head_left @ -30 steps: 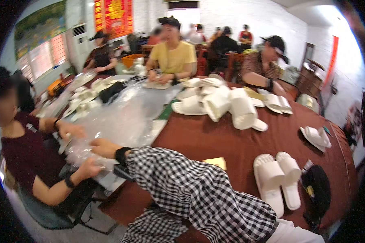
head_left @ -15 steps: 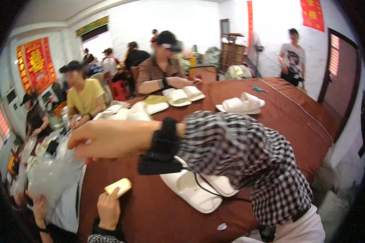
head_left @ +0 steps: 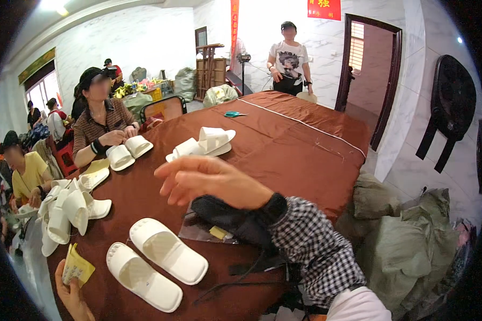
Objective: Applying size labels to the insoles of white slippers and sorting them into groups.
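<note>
Your left hand (head_left: pixel 72 297) grips a yellow packet (head_left: pixel 77 266), fingers closed
Your right hand (head_left: pixel 211 182) hangs open above the white slippers (head_left: pixel 155 262); bring it down to pick one

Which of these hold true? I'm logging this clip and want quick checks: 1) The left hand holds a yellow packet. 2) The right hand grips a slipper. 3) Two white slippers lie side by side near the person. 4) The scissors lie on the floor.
1) True: the left hand holds a yellow packet.
2) False: the right hand is raised, open and empty.
3) True: the pair of white slippers lies on the brown table.
4) False: the scissors lie on the table.
</note>
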`<state>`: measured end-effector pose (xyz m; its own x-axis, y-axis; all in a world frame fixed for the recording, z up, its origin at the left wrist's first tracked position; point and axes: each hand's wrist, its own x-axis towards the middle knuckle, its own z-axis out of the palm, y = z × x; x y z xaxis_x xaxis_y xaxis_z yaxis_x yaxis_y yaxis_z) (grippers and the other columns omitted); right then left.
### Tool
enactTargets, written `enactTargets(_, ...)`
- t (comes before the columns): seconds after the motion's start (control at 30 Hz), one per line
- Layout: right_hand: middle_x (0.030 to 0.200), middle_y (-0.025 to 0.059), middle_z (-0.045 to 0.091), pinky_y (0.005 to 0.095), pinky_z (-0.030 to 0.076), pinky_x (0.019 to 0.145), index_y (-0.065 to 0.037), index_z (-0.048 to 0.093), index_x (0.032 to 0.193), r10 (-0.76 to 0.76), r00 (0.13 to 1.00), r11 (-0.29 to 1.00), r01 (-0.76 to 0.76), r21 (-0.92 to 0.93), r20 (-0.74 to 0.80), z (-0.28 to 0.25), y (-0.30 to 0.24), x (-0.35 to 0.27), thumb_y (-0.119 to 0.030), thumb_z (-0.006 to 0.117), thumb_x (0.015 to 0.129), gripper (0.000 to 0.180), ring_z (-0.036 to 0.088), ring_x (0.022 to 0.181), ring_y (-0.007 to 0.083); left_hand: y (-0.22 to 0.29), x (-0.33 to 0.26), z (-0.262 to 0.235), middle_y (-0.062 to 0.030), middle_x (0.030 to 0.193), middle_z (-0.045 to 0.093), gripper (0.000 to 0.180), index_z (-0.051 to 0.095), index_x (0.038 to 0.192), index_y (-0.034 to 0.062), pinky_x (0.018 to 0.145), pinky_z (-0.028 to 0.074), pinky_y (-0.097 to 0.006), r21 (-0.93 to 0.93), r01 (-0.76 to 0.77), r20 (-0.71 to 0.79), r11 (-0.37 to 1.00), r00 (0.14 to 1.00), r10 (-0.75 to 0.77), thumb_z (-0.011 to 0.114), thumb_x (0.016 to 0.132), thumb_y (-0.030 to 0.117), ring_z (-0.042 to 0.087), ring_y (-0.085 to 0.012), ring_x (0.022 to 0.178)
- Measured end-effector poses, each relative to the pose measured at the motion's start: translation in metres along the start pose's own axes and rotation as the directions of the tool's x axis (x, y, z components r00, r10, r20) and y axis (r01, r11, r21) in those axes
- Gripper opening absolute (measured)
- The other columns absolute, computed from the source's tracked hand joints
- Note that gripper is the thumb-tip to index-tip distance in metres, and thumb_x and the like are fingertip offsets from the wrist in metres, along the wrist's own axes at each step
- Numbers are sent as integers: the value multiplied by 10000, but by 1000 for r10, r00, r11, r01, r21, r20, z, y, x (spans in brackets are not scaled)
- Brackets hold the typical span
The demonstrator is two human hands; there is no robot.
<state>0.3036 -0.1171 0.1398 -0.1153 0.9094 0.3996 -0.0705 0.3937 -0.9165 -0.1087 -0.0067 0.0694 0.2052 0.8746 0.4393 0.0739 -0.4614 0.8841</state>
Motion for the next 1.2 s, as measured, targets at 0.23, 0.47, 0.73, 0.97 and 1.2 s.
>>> enactTargets(0.23, 1061, 47, 655, 261, 532, 791, -4, 567, 1251, 65, 993, 996, -71, 57, 96, 12, 82, -2, -227, 526, 1014, 328, 626, 920, 110, -10, -2, 88, -151, 1306, 564, 446, 431, 1390, -27, 976, 498, -326, -412, 346, 307, 843, 924, -229, 561, 981, 93, 581, -231, 1174)
enactTargets(0.47, 1065, 58, 650, 276, 540, 754, -26, 513, 1330, 7, 999, 998, -5, -57, 45, 20, 123, -4, -210, 533, 1010, 370, 635, 862, 124, -20, -16, 130, -92, 1330, 550, 393, 460, 1356, 23, 962, 497, -317, -477, 540, 429, 693, 832, -353, 564, 983, 94, 573, -204, 1175)
enactTargets(0.73, 1075, 70, 589, 267, 513, 801, -89, 290, 1520, -15, 990, 1000, 18, -18, 142, 41, 109, -10, -215, 514, 1021, 562, 568, 879, 101, 21, -32, 158, -93, 1330, 544, 391, 455, 1371, 47, 943, 484, -303, -553, 453, 344, 699, 889, -303, 545, 997, 118, 557, -177, 1173)
enactTargets(0.97, 977, 38, 575, 253, 495, 760, -53, 345, 1477, 2, 1000, 1000, -3, 28, 27, 34, 120, -18, -200, 486, 1030, 491, 557, 845, 79, 12, -25, 182, -106, 1281, 537, 467, 409, 1389, 34, 964, 502, -346, -472, 370, 276, 800, 924, -265, 525, 938, -2, 583, -190, 1117)
enactTargets(1.2, 1066, 77, 623, 275, 530, 791, -34, 372, 1454, 15, 1000, 982, -13, -186, 13, 39, 136, -15, -114, 548, 988, 504, 619, 893, 124, -31, -2, 151, -100, 1250, 546, 473, 478, 1341, -8, 971, 455, -294, -225, 150, 283, 963, 956, -83, 556, 877, -55, 556, -162, 1118)
